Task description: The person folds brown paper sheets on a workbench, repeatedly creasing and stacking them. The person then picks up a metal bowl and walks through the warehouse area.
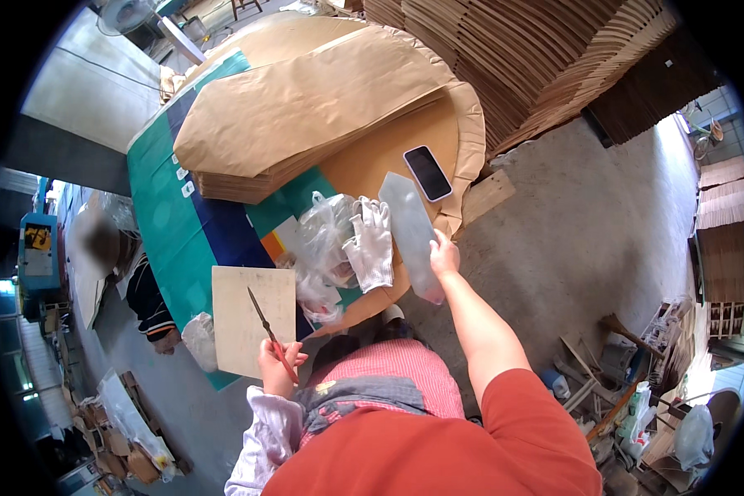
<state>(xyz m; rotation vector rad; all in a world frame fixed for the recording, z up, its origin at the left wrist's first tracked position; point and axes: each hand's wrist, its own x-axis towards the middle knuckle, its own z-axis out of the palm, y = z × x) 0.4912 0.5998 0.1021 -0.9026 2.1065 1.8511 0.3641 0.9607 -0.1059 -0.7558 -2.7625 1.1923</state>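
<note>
- Right hand [444, 255]: closed on the edge of a long clear plastic sleeve [411, 231], just right of frame centre. The sleeve runs from the hand up toward a phone and down over the table edge.
- Left hand [278, 368]: closed around the red handle of a thin pointed tool [266, 326], lower left of centre. The dark blade points up and left, over a square board.
- Board [241, 318]: pale, flat, at the near edge of the table, partly overhanging it.
- Gloves [370, 244]: a white pair lying flat at frame centre, just left of the sleeve.
- Plastic bags [322, 248]: crumpled clear bags, just left of the gloves and touching them.
- Phone [427, 173]: dark screen up, above the sleeve's upper end, on bare brown card.
- Brown paper stack [306, 107]: large sheets covering the upper part of the table.
- Table [169, 223]: covered with a green and blue sheet, left of centre.
- Corrugated stacks [537, 58]: upper right of the frame, on the grey floor [587, 223].
</note>
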